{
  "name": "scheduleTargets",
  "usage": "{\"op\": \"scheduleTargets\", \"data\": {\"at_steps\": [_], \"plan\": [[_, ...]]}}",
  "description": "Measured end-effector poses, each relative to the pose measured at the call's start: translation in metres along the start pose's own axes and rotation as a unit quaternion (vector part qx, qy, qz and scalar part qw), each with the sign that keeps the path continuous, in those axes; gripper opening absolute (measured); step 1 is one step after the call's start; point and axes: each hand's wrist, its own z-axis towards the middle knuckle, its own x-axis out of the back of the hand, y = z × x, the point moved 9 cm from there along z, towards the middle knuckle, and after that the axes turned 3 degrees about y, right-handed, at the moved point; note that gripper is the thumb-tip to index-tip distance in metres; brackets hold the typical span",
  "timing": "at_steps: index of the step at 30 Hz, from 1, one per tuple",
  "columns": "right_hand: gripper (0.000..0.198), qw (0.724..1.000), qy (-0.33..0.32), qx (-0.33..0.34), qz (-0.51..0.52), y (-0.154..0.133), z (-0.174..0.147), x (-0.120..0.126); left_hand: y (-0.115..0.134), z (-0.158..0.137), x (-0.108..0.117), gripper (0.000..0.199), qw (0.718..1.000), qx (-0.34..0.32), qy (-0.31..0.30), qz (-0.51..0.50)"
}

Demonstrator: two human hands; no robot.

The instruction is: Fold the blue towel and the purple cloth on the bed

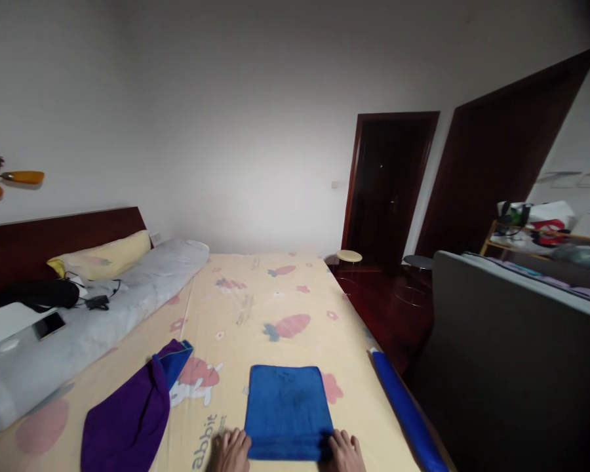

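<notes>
Folded blue towel [286,410] lay flat on the yellow printed bedsheet [255,308], near the foot edge of the bed, squared into a neat rectangle. Left hand [232,451] rested at its near left corner, right hand [347,451] at its near right corner, both touching the near hem. Fingers of both hands lay loose and spread, flat on cloth and sheet, gripping nothing as far as could be seen; palms partly cut off by the frame's lower edge. Judged well along for this piece: folded to a compact shape, edges aligned, perhaps only smoothing or one more fold left. Purple cloth [128,413] lay crumpled and unfolded to the left, well apart from the towel, with a blue trim turned up at its far tip; judged untouched and still to be dealt with. Blue roll [406,410] lay along the right edge of the bed, apart from the towel. Grey quilt [98,314], pillow [103,257] and phone [50,324] sat far off at the head end, against the dark headboard [54,236]
</notes>
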Motion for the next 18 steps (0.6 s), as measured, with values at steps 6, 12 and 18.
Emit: {"op": "scheduleTargets", "data": {"at_steps": [6, 12, 18], "plan": [[0.028, 0.999, -0.040, -0.002, 0.034, -0.002, 0.007, 0.008, -0.002, -0.004, 0.020, 0.030, 0.997, 0.045, -0.018, -0.064], [0.040, 0.998, -0.009, -0.048, -0.031, 0.010, 0.010, -0.004, -0.012, -0.003, 0.027, 0.045, 0.987, 0.120, -0.011, -0.102], [0.046, 0.996, 0.079, 0.015, -0.028, -0.020, 0.007, -0.025, 0.023, 0.009, 0.004, 0.060, 0.992, 0.106, 0.014, -0.070]]}}
